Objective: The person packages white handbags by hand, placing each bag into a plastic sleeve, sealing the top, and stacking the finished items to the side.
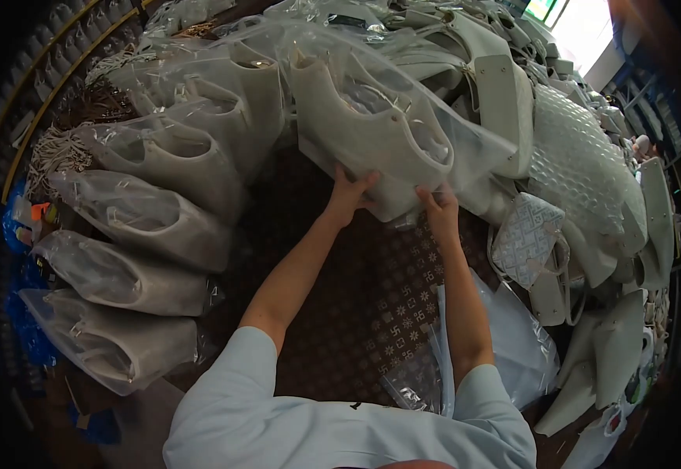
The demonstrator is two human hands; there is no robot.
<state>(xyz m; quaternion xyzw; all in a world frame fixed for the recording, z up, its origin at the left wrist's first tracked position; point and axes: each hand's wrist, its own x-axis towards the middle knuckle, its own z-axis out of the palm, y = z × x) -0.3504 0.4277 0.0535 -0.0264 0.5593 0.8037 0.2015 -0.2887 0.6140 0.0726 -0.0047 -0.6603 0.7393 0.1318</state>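
A pale handbag (348,117) in a clear plastic bag (465,129) is held out in front of me, tilted, between both hands. My left hand (350,195) grips its lower left edge, with the thumb on the near face. My right hand (440,209) pinches the lower right side, thumb in front; some fingers are hidden behind the handbag. Just left of it stands another plastic-wrapped handbag (250,94). The loose end of the clear plastic spreads out to the right of the held handbag.
Several wrapped handbags (141,266) stand in a curved row on the left. A large heap of pale bags fills the right, with bubble wrap (582,156) and a patterned bag (526,238). Flat plastic bags (504,336) lie by my right arm on the patterned surface (403,328).
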